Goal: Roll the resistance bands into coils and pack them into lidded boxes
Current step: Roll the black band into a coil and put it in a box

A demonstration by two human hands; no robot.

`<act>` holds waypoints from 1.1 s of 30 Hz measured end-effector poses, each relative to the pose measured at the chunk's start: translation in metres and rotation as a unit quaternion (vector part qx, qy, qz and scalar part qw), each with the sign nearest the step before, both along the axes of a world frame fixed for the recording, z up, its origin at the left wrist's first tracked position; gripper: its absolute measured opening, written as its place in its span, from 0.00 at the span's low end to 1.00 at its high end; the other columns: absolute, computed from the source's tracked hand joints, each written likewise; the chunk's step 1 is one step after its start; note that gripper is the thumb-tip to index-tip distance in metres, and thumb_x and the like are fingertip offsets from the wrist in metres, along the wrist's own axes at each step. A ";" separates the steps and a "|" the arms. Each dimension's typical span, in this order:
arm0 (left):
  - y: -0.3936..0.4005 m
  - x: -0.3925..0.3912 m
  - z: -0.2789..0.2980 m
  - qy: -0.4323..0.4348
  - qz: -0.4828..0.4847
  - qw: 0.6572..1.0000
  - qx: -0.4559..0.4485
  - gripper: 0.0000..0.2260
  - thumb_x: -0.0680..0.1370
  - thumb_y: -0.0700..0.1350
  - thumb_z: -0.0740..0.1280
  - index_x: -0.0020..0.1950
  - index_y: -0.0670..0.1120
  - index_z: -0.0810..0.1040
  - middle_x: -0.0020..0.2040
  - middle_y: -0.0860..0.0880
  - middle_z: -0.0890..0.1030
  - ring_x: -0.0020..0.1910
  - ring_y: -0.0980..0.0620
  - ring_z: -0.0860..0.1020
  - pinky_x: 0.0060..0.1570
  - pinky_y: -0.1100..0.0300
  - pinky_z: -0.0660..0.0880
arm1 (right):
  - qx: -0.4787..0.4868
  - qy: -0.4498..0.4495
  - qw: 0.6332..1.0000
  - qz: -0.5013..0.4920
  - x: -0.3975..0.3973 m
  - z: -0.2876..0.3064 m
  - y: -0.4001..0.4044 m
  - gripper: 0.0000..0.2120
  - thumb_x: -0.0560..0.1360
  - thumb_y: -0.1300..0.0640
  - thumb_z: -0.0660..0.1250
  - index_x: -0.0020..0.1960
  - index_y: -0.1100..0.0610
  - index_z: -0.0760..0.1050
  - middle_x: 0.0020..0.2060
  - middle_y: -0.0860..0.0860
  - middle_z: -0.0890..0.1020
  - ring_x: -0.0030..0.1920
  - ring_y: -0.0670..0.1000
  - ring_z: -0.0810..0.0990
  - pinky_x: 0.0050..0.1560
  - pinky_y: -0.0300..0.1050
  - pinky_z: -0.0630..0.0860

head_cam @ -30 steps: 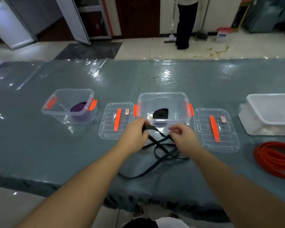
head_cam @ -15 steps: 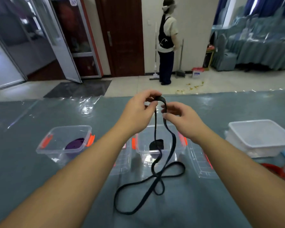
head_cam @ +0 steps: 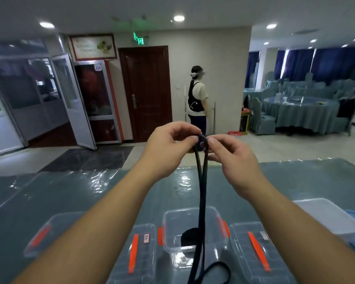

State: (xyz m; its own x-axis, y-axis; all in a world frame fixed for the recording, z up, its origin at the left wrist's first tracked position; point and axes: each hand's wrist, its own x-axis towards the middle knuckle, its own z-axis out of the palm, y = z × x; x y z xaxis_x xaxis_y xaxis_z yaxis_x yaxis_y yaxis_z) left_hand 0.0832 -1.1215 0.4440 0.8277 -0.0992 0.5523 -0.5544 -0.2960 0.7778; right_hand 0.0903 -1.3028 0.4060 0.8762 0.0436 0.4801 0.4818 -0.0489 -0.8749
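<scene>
Holding the black band (head_cam: 201, 181) up by its top fold, your left hand (head_cam: 168, 148) and right hand (head_cam: 232, 156) both pinch it, fingers curled; its tail trails past the open box (head_cam: 195, 228) onto the table (head_cam: 70, 193). Rolling hasn't begun: next, wind the fold tightly downward. Behind, a dining room, doors, someone standing.

I'm in a banquet hall: draped round dining table (head_cam: 299, 111), covered chairs (head_cam: 261, 117), blue curtains (head_cam: 328, 62), exit sign (head_cam: 138, 38).

Dark wooden door (head_cam: 147, 93), open glass door (head_cam: 78, 101) — draped round table (head_cam: 299, 111), blue curtains (head_cam: 326, 62), ceiling spotlights (head_cam: 179, 18).
</scene>
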 end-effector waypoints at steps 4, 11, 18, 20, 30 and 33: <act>-0.008 -0.005 0.019 -0.032 -0.008 0.999 0.002 0.06 0.80 0.36 0.72 0.55 0.43 0.86 0.48 0.48 0.88 0.48 0.51 0.87 0.51 0.53 0.85 | 0.048 0.051 0.994 0.086 -0.002 0.023 0.004 0.16 0.87 0.52 0.58 0.57 0.54 0.85 0.50 0.55 0.89 0.53 0.55 0.87 0.60 0.54 0.82; -0.001 -0.006 0.038 -0.123 0.015 0.985 0.119 0.09 0.80 0.40 0.72 0.59 0.50 0.86 0.53 0.56 0.86 0.53 0.56 0.84 0.56 0.54 0.82 | 0.093 0.092 0.981 0.143 0.002 0.040 0.000 0.17 0.87 0.52 0.57 0.56 0.61 0.81 0.34 0.51 0.75 0.35 0.50 0.72 0.41 0.50 0.74; 0.007 -0.004 0.050 -0.213 0.017 0.927 0.307 0.13 0.80 0.43 0.72 0.63 0.54 0.85 0.57 0.64 0.81 0.61 0.62 0.78 0.59 0.62 0.77 | -0.007 0.077 0.990 0.121 0.002 0.047 -0.013 0.21 0.87 0.52 0.56 0.45 0.56 0.83 0.31 0.50 0.71 0.32 0.49 0.67 0.36 0.47 0.65; 0.005 -0.004 0.050 -0.240 0.028 0.911 0.333 0.12 0.79 0.43 0.74 0.62 0.53 0.86 0.56 0.61 0.84 0.58 0.62 0.79 0.58 0.62 0.76 | -0.021 0.088 0.988 0.128 0.001 0.046 -0.016 0.21 0.86 0.53 0.55 0.47 0.61 0.82 0.30 0.50 0.70 0.31 0.49 0.66 0.35 0.47 0.64; 0.000 0.001 0.046 -0.283 0.112 0.916 0.263 0.08 0.79 0.46 0.73 0.57 0.53 0.86 0.47 0.65 0.79 0.48 0.66 0.78 0.49 0.69 0.76 | -0.014 0.009 0.993 0.117 -0.004 0.047 -0.018 0.10 0.84 0.56 0.65 0.50 0.53 0.85 0.39 0.54 0.84 0.36 0.52 0.80 0.42 0.49 0.80; -0.008 0.000 0.036 -0.315 0.150 0.918 0.189 0.07 0.77 0.43 0.75 0.55 0.50 0.86 0.45 0.60 0.81 0.45 0.60 0.79 0.46 0.64 0.77 | 0.039 -0.001 0.994 0.103 -0.006 0.049 -0.016 0.09 0.83 0.59 0.66 0.52 0.58 0.86 0.43 0.59 0.87 0.40 0.55 0.85 0.47 0.51 0.84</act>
